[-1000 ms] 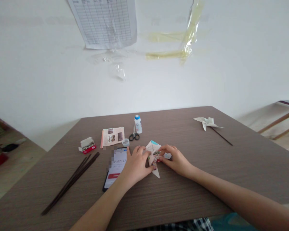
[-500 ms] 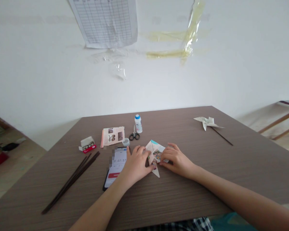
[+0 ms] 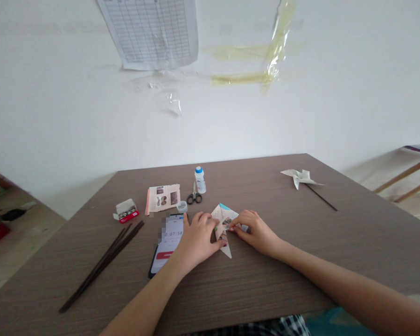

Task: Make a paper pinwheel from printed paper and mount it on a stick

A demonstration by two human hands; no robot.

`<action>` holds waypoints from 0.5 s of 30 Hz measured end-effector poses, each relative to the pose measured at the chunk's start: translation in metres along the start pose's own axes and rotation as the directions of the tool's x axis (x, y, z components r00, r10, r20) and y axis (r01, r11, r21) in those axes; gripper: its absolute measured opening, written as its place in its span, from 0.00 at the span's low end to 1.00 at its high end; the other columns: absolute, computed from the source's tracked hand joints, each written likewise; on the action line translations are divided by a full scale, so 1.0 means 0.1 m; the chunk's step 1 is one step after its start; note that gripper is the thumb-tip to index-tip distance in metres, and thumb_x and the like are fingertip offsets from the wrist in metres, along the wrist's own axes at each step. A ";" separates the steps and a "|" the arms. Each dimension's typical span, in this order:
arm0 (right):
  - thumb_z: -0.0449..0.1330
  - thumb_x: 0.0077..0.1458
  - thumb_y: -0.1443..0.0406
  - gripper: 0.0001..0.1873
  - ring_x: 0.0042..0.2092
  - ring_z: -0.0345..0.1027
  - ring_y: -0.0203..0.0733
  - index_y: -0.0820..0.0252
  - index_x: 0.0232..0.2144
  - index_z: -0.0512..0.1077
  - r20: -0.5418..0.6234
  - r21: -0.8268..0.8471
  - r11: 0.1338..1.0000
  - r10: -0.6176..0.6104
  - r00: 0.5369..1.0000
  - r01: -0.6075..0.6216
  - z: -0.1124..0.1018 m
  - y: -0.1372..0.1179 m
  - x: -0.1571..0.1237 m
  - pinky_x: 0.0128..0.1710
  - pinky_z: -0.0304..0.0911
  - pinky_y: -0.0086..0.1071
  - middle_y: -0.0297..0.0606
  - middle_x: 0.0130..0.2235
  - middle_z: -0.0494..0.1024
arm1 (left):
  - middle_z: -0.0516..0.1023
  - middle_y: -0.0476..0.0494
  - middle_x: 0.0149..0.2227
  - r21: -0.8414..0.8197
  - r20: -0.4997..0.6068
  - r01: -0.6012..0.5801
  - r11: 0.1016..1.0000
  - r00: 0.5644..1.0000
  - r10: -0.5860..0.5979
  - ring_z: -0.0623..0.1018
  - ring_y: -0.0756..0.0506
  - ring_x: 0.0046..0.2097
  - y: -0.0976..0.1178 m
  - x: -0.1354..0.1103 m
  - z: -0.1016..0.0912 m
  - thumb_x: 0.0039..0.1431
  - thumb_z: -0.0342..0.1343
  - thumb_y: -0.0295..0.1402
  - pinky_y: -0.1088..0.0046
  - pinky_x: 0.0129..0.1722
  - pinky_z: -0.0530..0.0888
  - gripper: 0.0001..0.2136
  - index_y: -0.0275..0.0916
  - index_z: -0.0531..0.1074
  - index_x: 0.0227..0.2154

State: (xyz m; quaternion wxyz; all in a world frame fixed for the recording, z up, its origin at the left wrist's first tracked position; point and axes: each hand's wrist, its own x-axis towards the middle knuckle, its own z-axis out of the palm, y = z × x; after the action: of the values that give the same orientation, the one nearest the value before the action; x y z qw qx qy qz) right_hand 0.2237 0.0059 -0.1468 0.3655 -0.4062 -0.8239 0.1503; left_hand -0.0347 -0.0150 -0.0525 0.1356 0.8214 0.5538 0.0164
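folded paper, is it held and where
Folded paper lies on the table; left hand presses its left side, right hand touches its right edge.

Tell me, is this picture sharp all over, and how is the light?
Head view: soft, even light, only faint shadows under the left hand and right hand; the folded paper looks sharp; a blocky pixelated patch hides the top corner of the phone; the table splays outward from wide-lens distortion.

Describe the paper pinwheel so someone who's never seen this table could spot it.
On the brown table, look toward its far right corner. The pinwheel lies there alone: pale folded blades on a thin dark stick, unlike the bare sticks at the left.
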 end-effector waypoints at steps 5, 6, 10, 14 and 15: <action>0.73 0.77 0.69 0.08 0.48 0.91 0.56 0.52 0.48 0.93 0.001 0.007 1.000 0.006 1.000 -0.006 0.02 0.02 -0.01 0.62 0.82 0.53 0.41 0.44 0.96 | 0.82 0.26 0.82 -0.007 0.004 -0.006 1.000 1.000 0.006 0.73 0.18 0.88 0.00 0.00 0.01 0.77 0.78 0.39 0.09 0.89 0.55 0.25 0.45 0.88 0.73; 0.73 0.77 0.69 0.08 0.48 0.91 0.55 0.51 0.48 0.93 0.003 0.006 1.000 0.003 1.000 -0.003 0.02 0.03 -0.01 0.63 0.82 0.53 0.41 0.44 0.95 | 0.83 0.26 0.82 -0.009 -0.001 -0.008 1.000 1.000 0.008 0.73 0.18 0.88 0.01 0.00 0.01 0.78 0.78 0.38 0.09 0.89 0.55 0.25 0.44 0.88 0.73; 0.77 0.77 0.65 0.05 0.49 0.89 0.55 0.48 0.44 0.92 0.007 0.000 1.000 -0.010 1.000 0.010 0.04 0.04 -0.01 0.64 0.82 0.53 0.38 0.43 0.94 | 0.83 0.25 0.82 -0.007 -0.007 -0.004 1.000 1.000 0.004 0.73 0.17 0.88 0.02 0.00 0.01 0.77 0.79 0.39 0.10 0.89 0.56 0.26 0.44 0.88 0.73; 0.77 0.78 0.63 0.06 0.47 0.90 0.56 0.48 0.42 0.91 -0.008 0.006 1.000 0.006 1.000 -0.006 0.04 0.02 -0.01 0.65 0.83 0.55 0.39 0.40 0.94 | 0.82 0.26 0.83 0.005 0.012 0.001 1.000 1.000 -0.001 0.72 0.19 0.89 0.01 0.00 0.00 0.78 0.78 0.40 0.11 0.90 0.55 0.26 0.45 0.87 0.75; 0.76 0.78 0.63 0.07 0.47 0.90 0.57 0.48 0.42 0.91 -0.005 0.011 1.000 0.020 1.000 -0.020 0.03 0.01 -0.01 0.66 0.83 0.55 0.40 0.41 0.94 | 0.82 0.26 0.83 0.003 0.009 0.001 1.000 1.000 -0.001 0.72 0.18 0.89 0.01 0.00 0.01 0.78 0.78 0.41 0.11 0.90 0.56 0.26 0.45 0.87 0.74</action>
State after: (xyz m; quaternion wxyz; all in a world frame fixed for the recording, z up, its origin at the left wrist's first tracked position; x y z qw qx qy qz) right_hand 0.2223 0.0063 -0.1498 0.3683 -0.4127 -0.8181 0.1572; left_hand -0.0338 -0.0156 -0.0529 0.1370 0.8215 0.5534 0.0119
